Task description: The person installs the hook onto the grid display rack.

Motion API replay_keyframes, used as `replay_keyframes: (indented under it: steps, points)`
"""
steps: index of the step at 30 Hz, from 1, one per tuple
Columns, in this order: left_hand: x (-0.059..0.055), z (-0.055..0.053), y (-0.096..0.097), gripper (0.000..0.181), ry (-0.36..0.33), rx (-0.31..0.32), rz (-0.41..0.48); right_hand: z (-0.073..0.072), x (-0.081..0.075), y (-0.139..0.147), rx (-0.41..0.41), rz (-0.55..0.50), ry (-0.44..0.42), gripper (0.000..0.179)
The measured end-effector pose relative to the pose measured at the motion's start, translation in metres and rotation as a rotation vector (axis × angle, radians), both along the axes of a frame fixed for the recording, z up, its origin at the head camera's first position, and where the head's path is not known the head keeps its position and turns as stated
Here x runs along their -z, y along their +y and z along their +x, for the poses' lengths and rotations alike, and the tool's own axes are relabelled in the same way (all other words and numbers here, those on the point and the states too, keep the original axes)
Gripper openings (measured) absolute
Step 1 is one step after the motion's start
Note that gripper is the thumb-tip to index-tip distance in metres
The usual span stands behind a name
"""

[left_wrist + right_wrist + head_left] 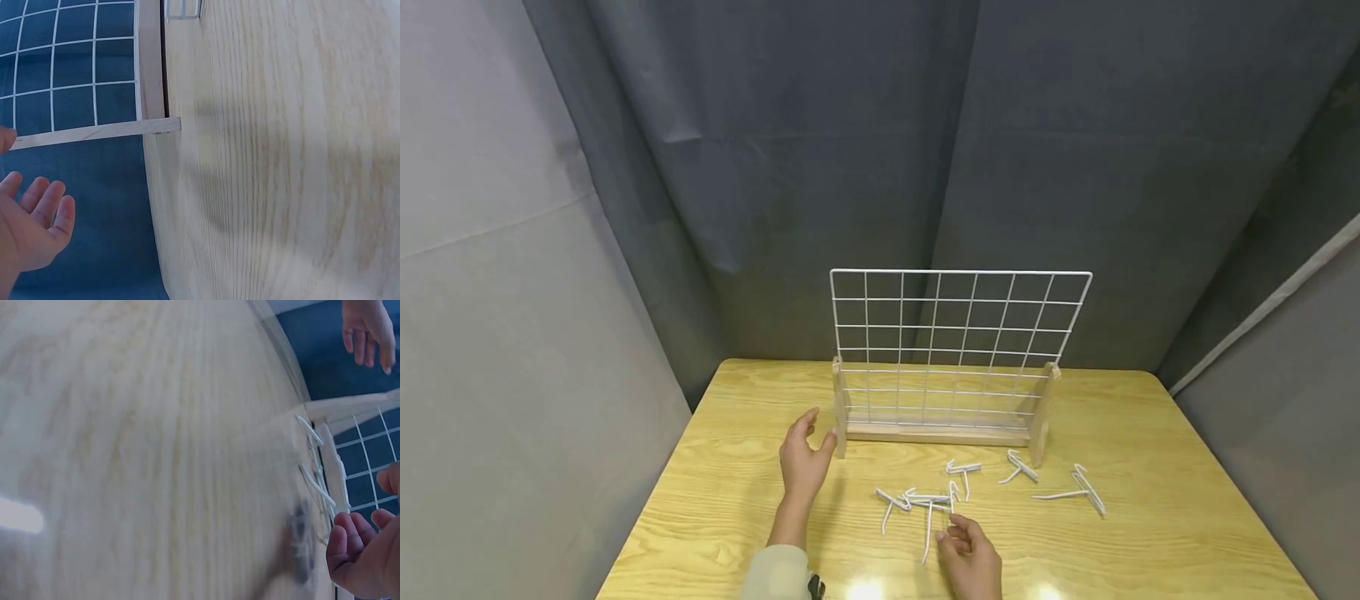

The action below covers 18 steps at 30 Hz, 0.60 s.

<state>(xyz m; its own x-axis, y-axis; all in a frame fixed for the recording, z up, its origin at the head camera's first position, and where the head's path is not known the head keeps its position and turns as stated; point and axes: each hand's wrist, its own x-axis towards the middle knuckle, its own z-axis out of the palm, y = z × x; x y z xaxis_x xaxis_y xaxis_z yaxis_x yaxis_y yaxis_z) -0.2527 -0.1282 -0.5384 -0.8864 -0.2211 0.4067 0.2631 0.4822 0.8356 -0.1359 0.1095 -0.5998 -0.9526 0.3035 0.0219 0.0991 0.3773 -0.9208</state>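
- White wire grid (955, 326) stands upright in a pale wooden stand (936, 433), toward the back of the yellow wood-grain table (722, 500), forward of the right hand.
- Just beside the stand's left post (840, 417), on its outer side, is the left hand (803, 462), thumb and fingers spread apart with nothing between them.
- Several white metal hooks lie between the two hands and beyond them to the right, in front of the stand.
- Two crossed hooks (930, 500) lie nearest the middle; a small one (966, 469) rests behind them, closer to the stand.
- Near the right post, one hook (1021, 469) lies tilted, and a longer one (1078, 492) lies farther right.
- Right hand (972, 558) is at the front, fingers loosely bent and thumb apart, just below an upward-pointing hook (953, 488); whether a fingertip touches its wire is hard to tell.
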Motion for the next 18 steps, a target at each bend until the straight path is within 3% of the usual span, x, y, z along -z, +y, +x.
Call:
replay_keyframes:
  steps: [6, 18]
  points:
    - [0.004, -0.009, 0.004, 0.046, -0.008, 0.005, 0.031, -0.001, 0.010, -0.007, -0.032, -0.004, -0.006, 0.034]
    - [0.003, -0.034, 0.007, 0.046, -0.007, -0.013, 0.053, -0.008, 0.016, -0.021, 0.012, -0.023, 0.000, 0.038]
